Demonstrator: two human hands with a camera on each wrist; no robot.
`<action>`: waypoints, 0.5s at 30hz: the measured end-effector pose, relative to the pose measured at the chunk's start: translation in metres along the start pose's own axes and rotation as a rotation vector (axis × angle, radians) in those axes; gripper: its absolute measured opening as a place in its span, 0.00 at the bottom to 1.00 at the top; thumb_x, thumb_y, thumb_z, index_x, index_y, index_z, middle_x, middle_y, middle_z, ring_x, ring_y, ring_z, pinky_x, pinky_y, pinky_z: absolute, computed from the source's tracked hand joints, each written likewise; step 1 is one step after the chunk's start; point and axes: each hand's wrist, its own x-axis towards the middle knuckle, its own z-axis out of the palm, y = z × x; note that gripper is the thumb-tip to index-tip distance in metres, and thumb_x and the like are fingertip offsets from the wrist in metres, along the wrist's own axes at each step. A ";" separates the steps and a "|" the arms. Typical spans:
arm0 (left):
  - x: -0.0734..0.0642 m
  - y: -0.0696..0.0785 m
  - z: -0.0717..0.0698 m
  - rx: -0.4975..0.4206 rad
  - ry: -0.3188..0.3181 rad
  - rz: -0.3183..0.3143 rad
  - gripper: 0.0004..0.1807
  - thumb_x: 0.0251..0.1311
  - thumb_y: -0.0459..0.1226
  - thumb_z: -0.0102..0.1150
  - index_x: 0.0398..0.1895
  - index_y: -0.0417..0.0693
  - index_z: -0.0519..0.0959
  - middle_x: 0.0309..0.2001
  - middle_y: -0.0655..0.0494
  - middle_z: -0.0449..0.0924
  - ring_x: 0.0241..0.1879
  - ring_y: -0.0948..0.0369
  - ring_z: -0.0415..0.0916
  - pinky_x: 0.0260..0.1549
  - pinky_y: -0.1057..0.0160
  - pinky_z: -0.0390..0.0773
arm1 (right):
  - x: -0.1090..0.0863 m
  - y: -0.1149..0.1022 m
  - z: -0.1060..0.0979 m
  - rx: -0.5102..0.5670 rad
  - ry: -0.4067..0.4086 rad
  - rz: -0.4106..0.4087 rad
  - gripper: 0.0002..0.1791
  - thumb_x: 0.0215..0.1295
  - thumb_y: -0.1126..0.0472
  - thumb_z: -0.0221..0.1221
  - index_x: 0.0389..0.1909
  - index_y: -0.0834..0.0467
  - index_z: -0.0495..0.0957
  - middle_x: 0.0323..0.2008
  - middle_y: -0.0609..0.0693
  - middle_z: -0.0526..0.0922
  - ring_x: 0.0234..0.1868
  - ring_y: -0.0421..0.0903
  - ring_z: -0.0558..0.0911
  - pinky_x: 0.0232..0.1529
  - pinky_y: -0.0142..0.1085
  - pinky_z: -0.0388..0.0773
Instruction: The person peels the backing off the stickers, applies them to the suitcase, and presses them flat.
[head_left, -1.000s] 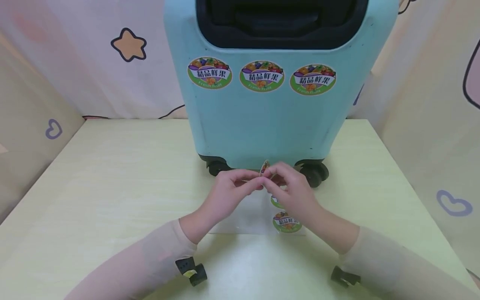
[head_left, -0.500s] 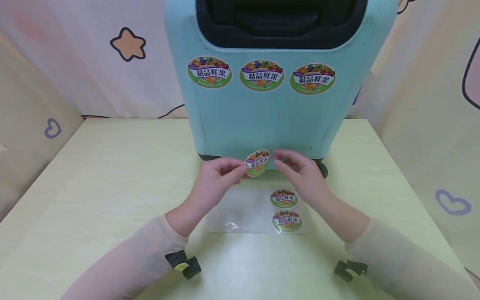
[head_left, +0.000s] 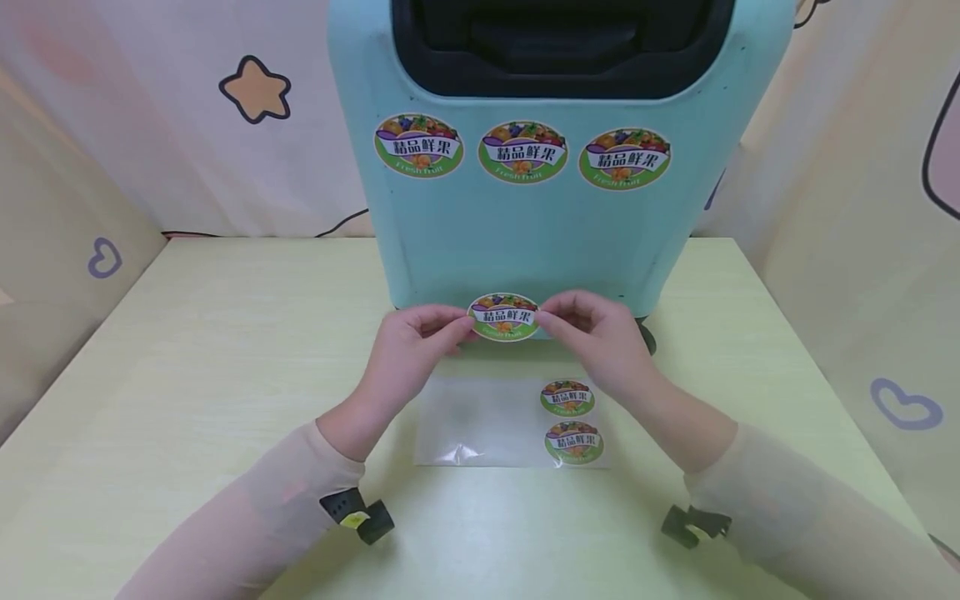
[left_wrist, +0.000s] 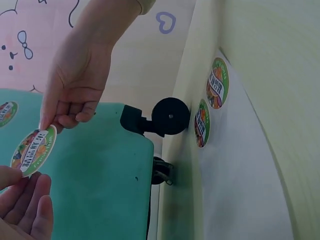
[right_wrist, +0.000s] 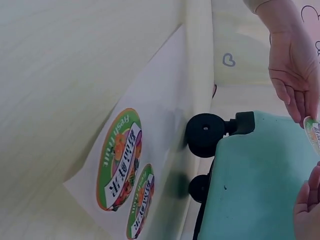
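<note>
Between both hands an oval fruit sticker (head_left: pixel 503 317) is held level, its printed face toward the head camera. My left hand (head_left: pixel 408 348) pinches its left end between thumb and finger. At the opposite end, my right hand (head_left: pixel 603 337) pinches the edge the same way. Just behind the sticker stands a light blue suitcase (head_left: pixel 517 237); in the left wrist view the sticker (left_wrist: pixel 34 151) appears in front of the suitcase's side. Across the suitcase's upper face sits a row of three matching stickers, the middle sticker (head_left: pixel 522 152) among them.
Below the hands, a white backing sheet (head_left: pixel 480 425) lies on the pale table (head_left: pixel 247 358), with two stickers left of its right edge, the lower sticker (head_left: pixel 573 442) being nearest. Black wheels (right_wrist: pixel 205 134) support the suitcase. Patterned curtains (head_left: pixel 135 125) enclose the back and sides.
The sticker has come up from near the sheet and turned from edge-on to face-on. My right hand let go of it, then took its right end. My left hand moved left.
</note>
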 end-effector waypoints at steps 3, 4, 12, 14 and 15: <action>0.001 0.000 -0.003 0.045 0.016 0.000 0.11 0.60 0.33 0.59 0.41 0.33 0.82 0.34 0.45 0.84 0.36 0.58 0.81 0.39 0.58 0.79 | 0.001 -0.003 0.001 0.000 0.004 -0.031 0.11 0.63 0.59 0.60 0.39 0.63 0.79 0.36 0.53 0.81 0.37 0.50 0.78 0.39 0.29 0.75; 0.001 0.000 -0.004 0.065 0.022 0.005 0.11 0.59 0.33 0.59 0.41 0.34 0.82 0.34 0.46 0.84 0.35 0.59 0.81 0.39 0.59 0.79 | 0.001 -0.004 0.002 0.001 0.007 -0.041 0.10 0.62 0.59 0.60 0.39 0.63 0.79 0.36 0.53 0.81 0.37 0.50 0.78 0.39 0.29 0.75; 0.003 0.002 -0.012 0.155 0.098 0.102 0.10 0.60 0.33 0.59 0.41 0.37 0.83 0.36 0.45 0.83 0.35 0.57 0.81 0.37 0.67 0.78 | 0.005 -0.008 0.008 0.032 0.060 -0.120 0.09 0.62 0.62 0.60 0.38 0.64 0.79 0.35 0.54 0.80 0.35 0.44 0.77 0.39 0.29 0.75; 0.003 0.002 -0.015 0.147 0.155 0.169 0.09 0.61 0.33 0.58 0.40 0.36 0.83 0.36 0.45 0.83 0.34 0.57 0.81 0.37 0.68 0.78 | 0.008 -0.010 0.009 0.038 0.069 -0.132 0.09 0.63 0.61 0.59 0.39 0.64 0.78 0.36 0.56 0.80 0.35 0.44 0.76 0.38 0.29 0.74; 0.004 0.003 -0.018 0.137 0.183 0.208 0.09 0.61 0.33 0.57 0.39 0.36 0.82 0.35 0.45 0.83 0.34 0.56 0.81 0.36 0.68 0.78 | 0.009 -0.012 0.009 0.041 0.071 -0.139 0.09 0.63 0.62 0.59 0.39 0.64 0.78 0.36 0.57 0.80 0.35 0.44 0.76 0.38 0.29 0.74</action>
